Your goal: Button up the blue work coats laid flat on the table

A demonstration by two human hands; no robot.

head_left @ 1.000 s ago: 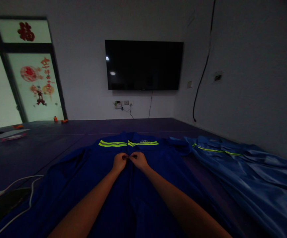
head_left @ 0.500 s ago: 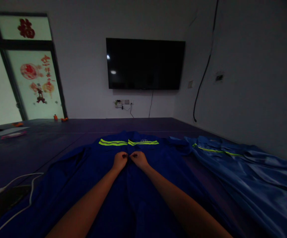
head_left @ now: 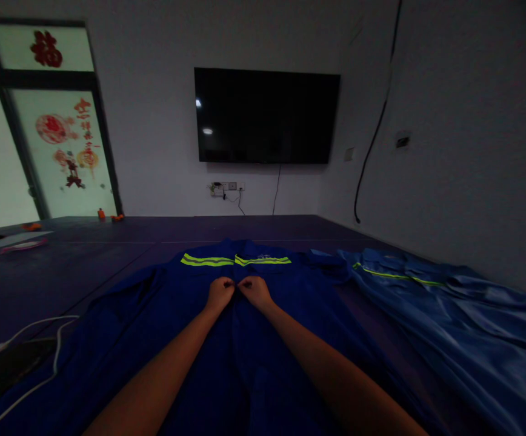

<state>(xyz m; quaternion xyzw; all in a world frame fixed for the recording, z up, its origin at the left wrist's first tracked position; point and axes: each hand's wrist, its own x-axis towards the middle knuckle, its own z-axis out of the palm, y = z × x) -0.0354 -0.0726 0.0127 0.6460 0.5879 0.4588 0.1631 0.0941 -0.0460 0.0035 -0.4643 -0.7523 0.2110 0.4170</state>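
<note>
Where the jacket lies flat, front up, on the desk, left hand and right hand meet at its chest, fingers pinched on the front edges. Front below appears closed, though dim; the stretch toward the collar is judged outstanding.

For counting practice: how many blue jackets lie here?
2. The dark blue jacket lies centre, under left hand and right hand; the lighter blue jacket lies right of it.
</note>
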